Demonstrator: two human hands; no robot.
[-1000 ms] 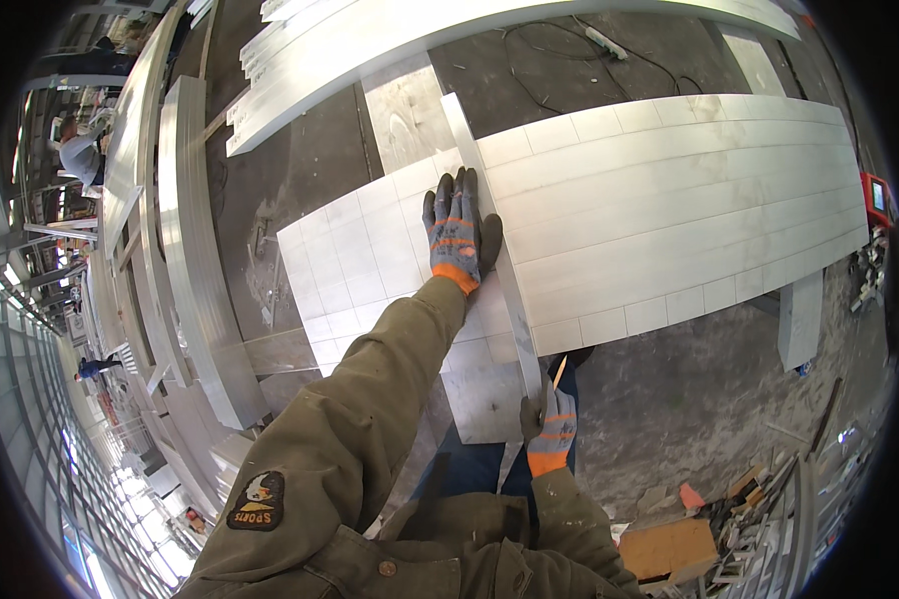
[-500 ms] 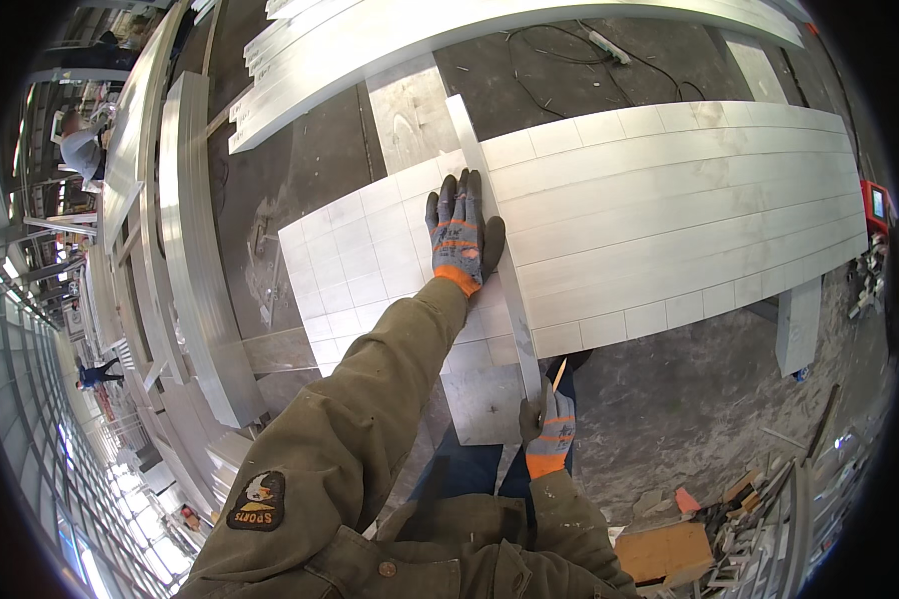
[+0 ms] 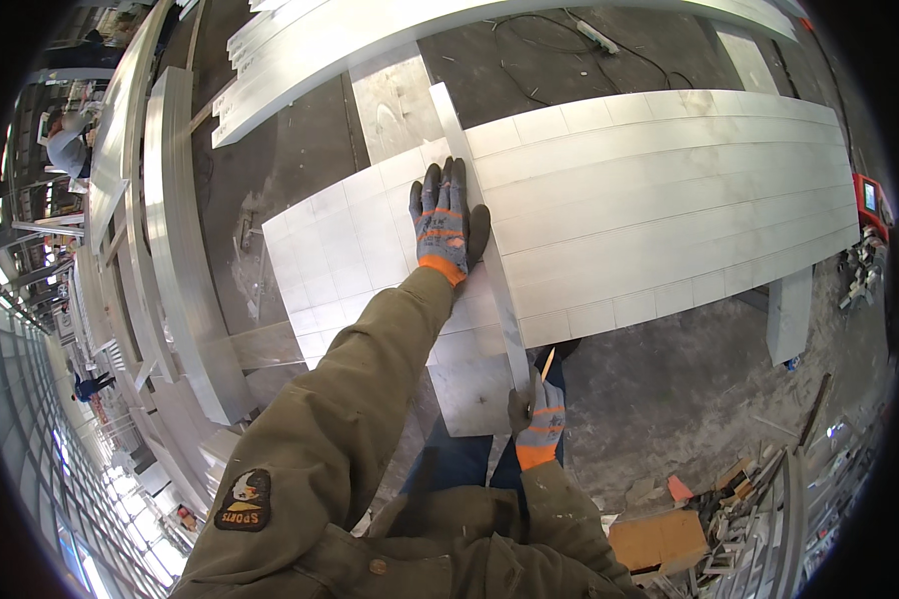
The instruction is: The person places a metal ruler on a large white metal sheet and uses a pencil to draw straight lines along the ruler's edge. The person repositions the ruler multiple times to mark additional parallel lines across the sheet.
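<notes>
Several silver metal bars (image 3: 659, 205) lie side by side as one broad surface, with thin lines marked across them. A narrow metal straightedge bar (image 3: 492, 258) crosses them from far to near, its near end jutting past their edge. My left hand (image 3: 443, 222), in a grey and orange glove, rests flat on the surface left of the straightedge, fingers stretched and thumb against it. At the near end, my right hand (image 3: 541, 414), gloved alike, is closed on a pencil (image 3: 548, 363) pointing upward. Its thumb touches the straightedge's end.
Long metal profiles (image 3: 360, 62) lie along the far side, and more stacked profiles (image 3: 177, 240) stand to the left. A cable with a white connector (image 3: 597, 37) is on the dark floor. At lower right are a cardboard box (image 3: 659, 540) and offcuts. A person (image 3: 68, 150) is far left.
The whole view has shifted slightly, so everything sits a little further left and higher. Both hands keep their places on the straightedge and bars.
</notes>
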